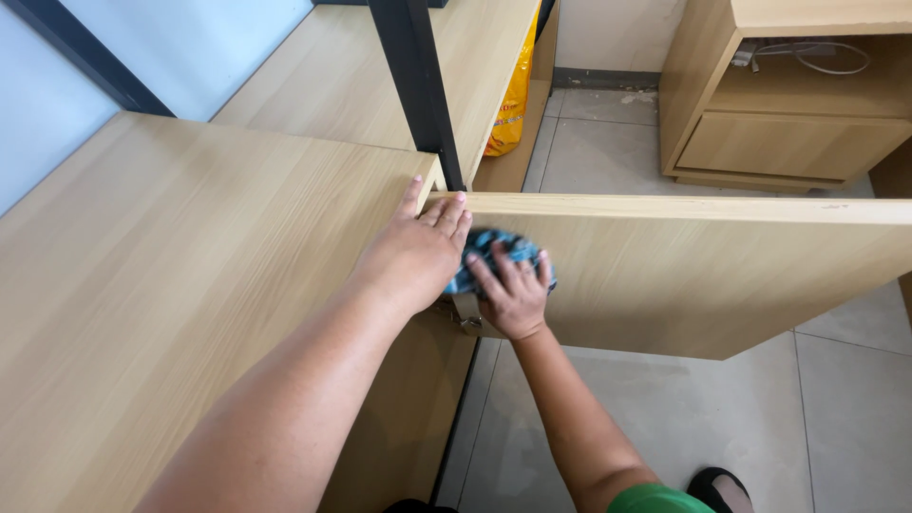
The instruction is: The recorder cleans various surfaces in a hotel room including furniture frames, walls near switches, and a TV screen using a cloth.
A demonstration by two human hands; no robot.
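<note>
- Two bare forearms reach out from the camera.
- One left hand (pixel 413 252) lies flat, fingers nearly straight, over the top edge of one open cabinet door (pixel 722 275) beside the wooden desk (pixel 161 266).
- One right hand (pixel 513 296), fingers spread, presses one blue cloth (pixel 499 249) against the door's inner face, near a metal hinge (pixel 465 312).
- One yellow bag (pixel 513 95) stands behind.
</note>
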